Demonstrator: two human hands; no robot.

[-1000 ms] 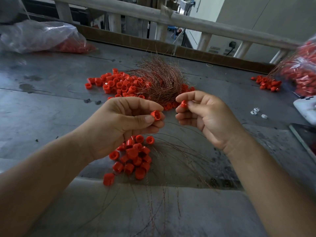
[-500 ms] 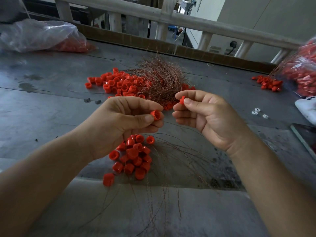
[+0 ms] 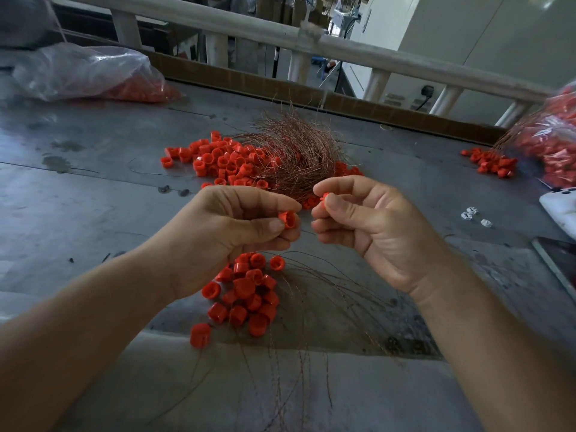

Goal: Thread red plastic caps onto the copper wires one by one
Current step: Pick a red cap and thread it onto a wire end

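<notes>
**A:** From the head view, what are your hands holding?

**B:** My left hand point(image 3: 230, 244) pinches a red cap point(image 3: 287, 219) between thumb and forefinger, its open end turned to the right. My right hand point(image 3: 367, 232) pinches a second cap point(image 3: 324, 197) at the fingertips, with the other fingers curled under. The two caps are near each other but apart.

**A:** And the wire?

**B:** A thin copper wire point(image 3: 307, 232) shows just below the red cap and runs toward my right hand. I cannot tell whether it passes through either cap.

**A:** Where is the rest?

**B:** Under my left hand, near me on the grey table point(image 3: 93, 213), lies a cluster of caps point(image 3: 246, 291). Loose wires point(image 3: 311, 307) fan out from it to the right and toward me. Beyond my hands sits a tangled wire bundle point(image 3: 296, 157), with a spread of caps point(image 3: 218, 160) on its left. At far left is a clear bag point(image 3: 87, 73) with red caps inside. At far right there is another bag point(image 3: 554, 141), with a small heap point(image 3: 489, 162) beside it.
</notes>
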